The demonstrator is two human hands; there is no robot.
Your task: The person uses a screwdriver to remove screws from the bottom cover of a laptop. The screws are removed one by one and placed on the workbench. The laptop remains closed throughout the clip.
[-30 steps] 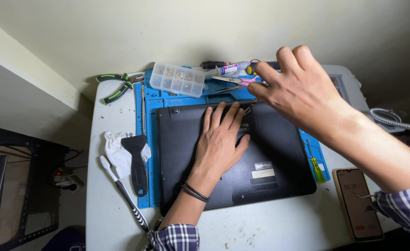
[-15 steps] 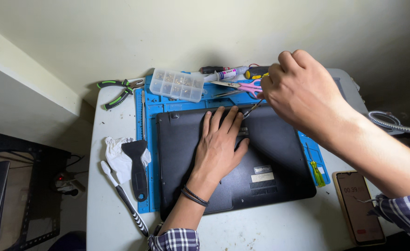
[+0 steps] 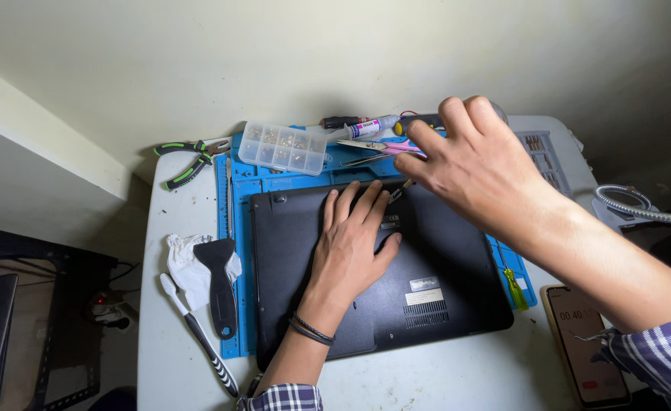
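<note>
Head view: left hand [image 3: 348, 247] flat, open, pinning black laptop [image 3: 427, 281] at bench [image 3: 175, 358] centre on blue mat [image 3: 274, 183]; right hand [image 3: 476, 164] pinches small screwdriver [image 3: 401, 190] at 12 o'clock edge, steadying it.

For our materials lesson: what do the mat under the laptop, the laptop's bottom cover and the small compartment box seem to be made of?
Mat: probably silicone or rubber; matte blue, moulded grooves.
Laptop bottom cover: likely plastic; matte black, with vent slots.
Compartment box: clear hard plastic; its contents show through.
</note>
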